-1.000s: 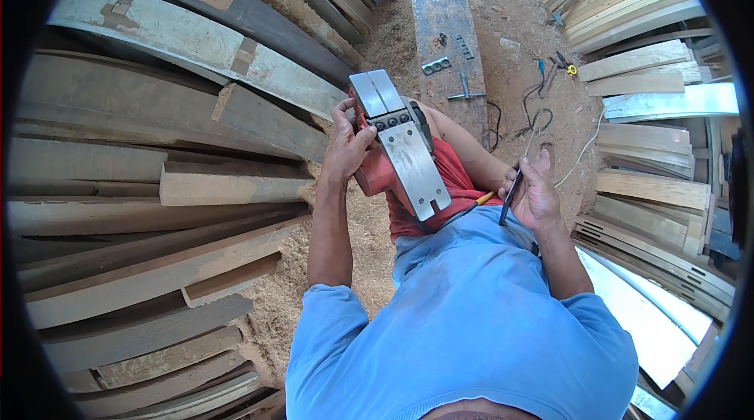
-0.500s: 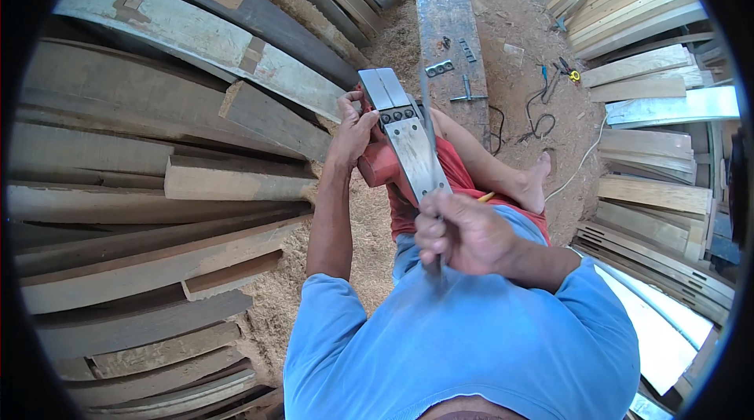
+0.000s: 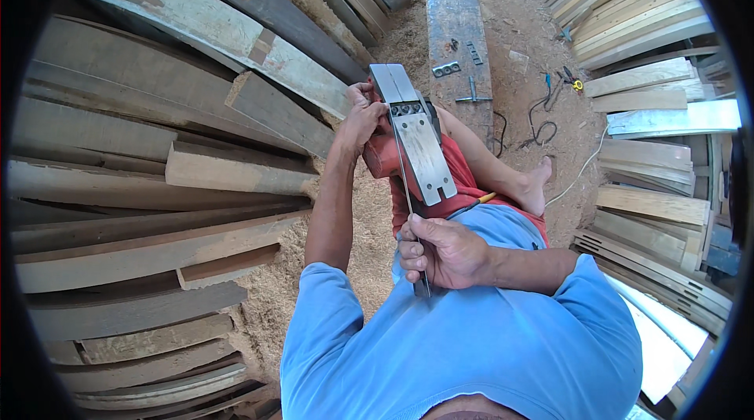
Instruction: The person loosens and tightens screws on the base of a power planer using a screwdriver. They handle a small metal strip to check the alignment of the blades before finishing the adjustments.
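Note:
An electric hand planer (image 3: 420,157) with a red body lies upside down across my lap, its grey metal sole facing up. Several dark screws show in the cutter slot across that sole. My left hand (image 3: 361,118) grips the planer's far left side, with the thumb beside the slot. Closed near my belly, my right hand (image 3: 444,251) holds a long, thin, straight metal tool (image 3: 408,188) with a dark near end. The tool's far end lies by the left edge of the slot; whether it touches is unclear. A yellow-handled tool (image 3: 487,198) lies on my lap, right of the planer.
A worn plank bench (image 3: 455,20) runs away ahead, bearing a T-shaped wrench (image 3: 473,92) and small metal parts (image 3: 446,69). Stacked boards (image 3: 243,177) line the left, more timber (image 3: 652,200) the right. A cable (image 3: 538,122) and yellow-and-black tool (image 3: 577,85) lie on the sawdust floor.
My right hand has moved slightly left and toward me. The thin tool has swung from the planer's right side to its left edge. My left hand still grips the planer.

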`<state>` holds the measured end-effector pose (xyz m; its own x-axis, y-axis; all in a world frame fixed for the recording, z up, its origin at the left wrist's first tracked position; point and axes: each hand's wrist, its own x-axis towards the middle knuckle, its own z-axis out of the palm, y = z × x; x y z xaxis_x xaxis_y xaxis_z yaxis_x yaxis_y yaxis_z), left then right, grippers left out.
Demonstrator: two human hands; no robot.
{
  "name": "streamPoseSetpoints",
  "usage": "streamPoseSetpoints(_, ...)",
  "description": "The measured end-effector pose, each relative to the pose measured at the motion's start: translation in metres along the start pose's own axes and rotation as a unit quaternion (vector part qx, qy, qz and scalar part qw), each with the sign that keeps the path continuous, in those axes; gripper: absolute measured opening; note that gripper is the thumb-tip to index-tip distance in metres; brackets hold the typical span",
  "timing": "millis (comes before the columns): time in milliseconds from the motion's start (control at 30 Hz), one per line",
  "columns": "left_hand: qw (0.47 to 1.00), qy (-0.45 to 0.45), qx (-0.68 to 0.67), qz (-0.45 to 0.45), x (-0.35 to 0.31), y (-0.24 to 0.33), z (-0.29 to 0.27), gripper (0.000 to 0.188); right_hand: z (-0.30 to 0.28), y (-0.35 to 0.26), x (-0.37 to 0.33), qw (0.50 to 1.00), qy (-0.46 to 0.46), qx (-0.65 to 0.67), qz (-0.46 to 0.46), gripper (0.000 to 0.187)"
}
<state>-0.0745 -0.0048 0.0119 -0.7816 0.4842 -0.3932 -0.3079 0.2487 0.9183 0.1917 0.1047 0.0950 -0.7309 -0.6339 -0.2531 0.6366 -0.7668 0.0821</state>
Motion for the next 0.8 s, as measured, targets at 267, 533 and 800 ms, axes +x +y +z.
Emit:
streamPoseSetpoints(267,0.999,0.024,-0.032,0.013,0.0,-0.003,-0.002,0.059,-0.001,0.005,0.0,1.0,0.004,0.012,0.005,0.033)
streamPoseSetpoints(533,0.999,0.031,-0.022,0.014,0.0,0.001,-0.002,0.06,0.002,0.007,0.0,1.0,0.0,-0.002,0.007,0.034)
streamPoseSetpoints(800,0.999,0.045,-0.022,0.016,0.001,-0.002,-0.003,0.059,0.006,0.004,-0.001,0.999,0.007,-0.034,0.008,0.035)
